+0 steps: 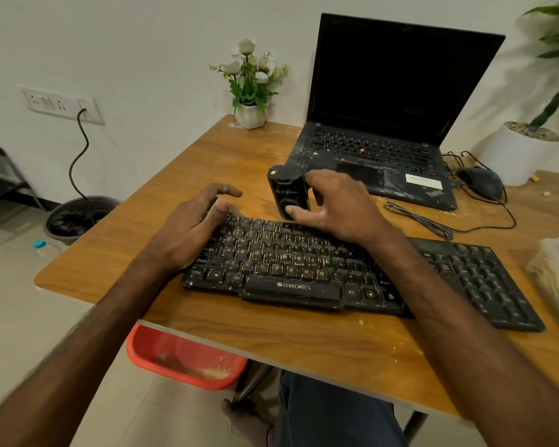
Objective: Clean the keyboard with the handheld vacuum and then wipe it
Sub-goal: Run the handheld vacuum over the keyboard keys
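A: The boxy black plastic handheld vacuum (288,191) is gripped upright by the right hand (339,204) at mid-frame, right at the top edge of the dusty black keyboard (304,272)!

B: And its left end is rested on by the left hand (191,221), fingers loosely curled, nothing held, probably to keep it steadied

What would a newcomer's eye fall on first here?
The crumb-speckled black keyboard lies front and centre, with the left hand resting on its left end. Just behind it, the right hand grips the small black handheld vacuum upright. An open laptop with a dark screen stands at the back right.
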Motion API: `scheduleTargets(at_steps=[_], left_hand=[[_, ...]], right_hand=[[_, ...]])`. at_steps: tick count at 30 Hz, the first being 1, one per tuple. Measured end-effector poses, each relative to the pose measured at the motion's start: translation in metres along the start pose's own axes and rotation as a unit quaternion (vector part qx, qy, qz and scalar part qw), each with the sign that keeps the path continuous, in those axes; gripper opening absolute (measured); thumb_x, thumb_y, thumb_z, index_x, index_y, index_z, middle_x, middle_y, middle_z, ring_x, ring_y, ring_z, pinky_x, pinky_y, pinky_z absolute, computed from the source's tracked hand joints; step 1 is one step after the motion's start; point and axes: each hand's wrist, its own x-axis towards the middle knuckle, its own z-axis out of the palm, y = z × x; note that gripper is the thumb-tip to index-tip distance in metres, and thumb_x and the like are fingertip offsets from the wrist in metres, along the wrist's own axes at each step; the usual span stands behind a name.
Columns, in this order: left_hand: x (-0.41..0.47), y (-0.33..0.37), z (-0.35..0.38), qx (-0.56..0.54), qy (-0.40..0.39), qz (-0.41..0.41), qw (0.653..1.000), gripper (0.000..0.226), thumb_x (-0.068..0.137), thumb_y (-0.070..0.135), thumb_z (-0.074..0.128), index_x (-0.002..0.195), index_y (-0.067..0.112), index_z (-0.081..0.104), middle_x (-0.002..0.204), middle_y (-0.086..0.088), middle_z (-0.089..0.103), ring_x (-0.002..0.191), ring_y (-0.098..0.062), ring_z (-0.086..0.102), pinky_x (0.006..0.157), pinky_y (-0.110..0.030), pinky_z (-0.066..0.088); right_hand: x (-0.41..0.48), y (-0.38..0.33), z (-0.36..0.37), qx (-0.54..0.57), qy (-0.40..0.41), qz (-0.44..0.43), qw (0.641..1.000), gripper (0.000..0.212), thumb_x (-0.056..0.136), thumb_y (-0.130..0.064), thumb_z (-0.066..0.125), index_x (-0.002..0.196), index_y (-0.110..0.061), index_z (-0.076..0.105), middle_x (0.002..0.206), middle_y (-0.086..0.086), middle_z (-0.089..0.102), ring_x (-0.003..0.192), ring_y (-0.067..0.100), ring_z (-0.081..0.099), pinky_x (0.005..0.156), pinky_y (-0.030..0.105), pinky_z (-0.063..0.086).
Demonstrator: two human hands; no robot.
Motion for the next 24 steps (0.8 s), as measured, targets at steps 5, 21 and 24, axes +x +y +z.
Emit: scheduleTargets(at_steps=[5, 21, 24], left_hand=[[0.002, -0.002, 0.0, 0.015, 0.001, 0.004, 1.0, 0.08, 0.087, 0.085, 0.018, 0.133, 0.029, 0.051, 0.107, 0.015, 0.073, 0.102, -0.009, 0.066, 0.095, -0.048, 0.049], [0.002, -0.005, 0.001, 0.051, 0.014, 0.031, 0.998, 0.071, 0.092, 0.08, 0.018, 0.126, 0.031, 0.056, 0.096, 0.01, 0.073, 0.075, -0.015, 0.064, 0.077, -0.047, 0.049], [0.002, -0.006, 0.001, 0.058, 0.016, 0.027, 0.998, 0.071, 0.091, 0.082, 0.016, 0.121, 0.032, 0.058, 0.097, 0.006, 0.071, 0.082, -0.01, 0.064, 0.08, -0.042, 0.049]], right_hand=[[-0.007, 0.006, 0.0, 0.051, 0.0, -0.019, 0.999, 0.048, 0.084, -0.048, 0.069, 0.116, -0.013, 0.064, 0.09, -0.012, 0.056, 0.07, -0.005, 0.043, 0.061, 0.023, 0.036], [-0.009, -0.008, 0.0, 0.115, -0.02, -0.03, 0.993, 0.05, 0.083, -0.05, 0.065, 0.118, -0.014, 0.064, 0.097, -0.005, 0.068, 0.074, 0.011, 0.055, 0.059, 0.023, 0.044], [-0.005, -0.002, -0.001, -0.012, -0.005, -0.03, 0.999, 0.046, 0.087, -0.046, 0.067, 0.116, -0.011, 0.064, 0.097, -0.005, 0.063, 0.078, 0.007, 0.047, 0.059, 0.015, 0.033]])
